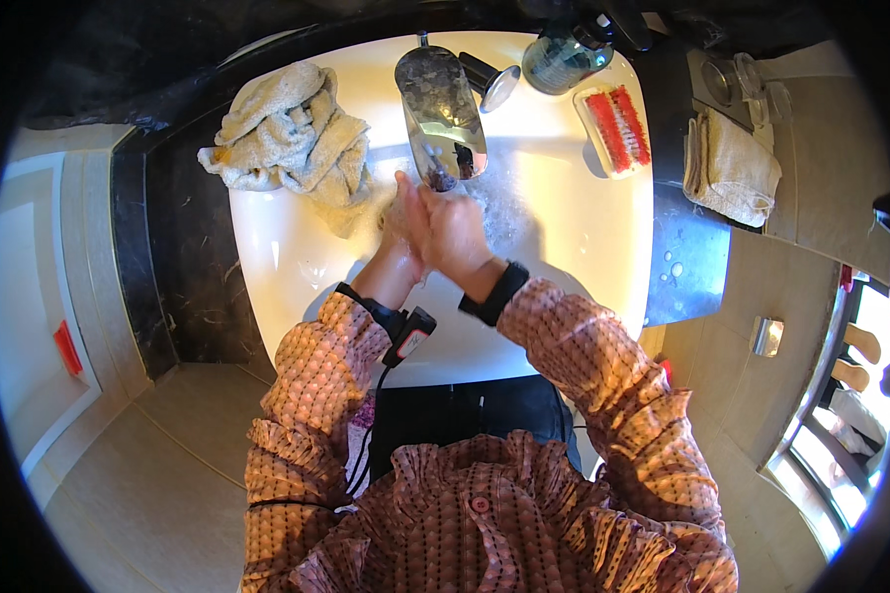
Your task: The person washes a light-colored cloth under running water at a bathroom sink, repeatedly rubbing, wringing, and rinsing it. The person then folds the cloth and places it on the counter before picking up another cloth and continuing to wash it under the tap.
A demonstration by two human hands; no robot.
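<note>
Over the basin of a white washbasin (593, 237), my left hand (400, 230) and my right hand (456, 230) are pressed together, palm to palm or nearly so. Both look wet, and blur hides how the fingers lie; I see no object between them. Just beyond the fingertips is the lip of a wide metal tap (439, 96), its spout pointing towards me. Foamy water (508, 207) lies in the basin to the right of my hands. Black bands circle both wrists, and the left one carries a small cabled device (409, 337).
A crumpled beige towel (289, 133) hangs over the basin's left rim. Along the right rim sit a red-bristled brush (614, 132) and a teal pump bottle (567, 55). A folded towel (730, 167) lies further right, beside the dark, wet counter (686, 252).
</note>
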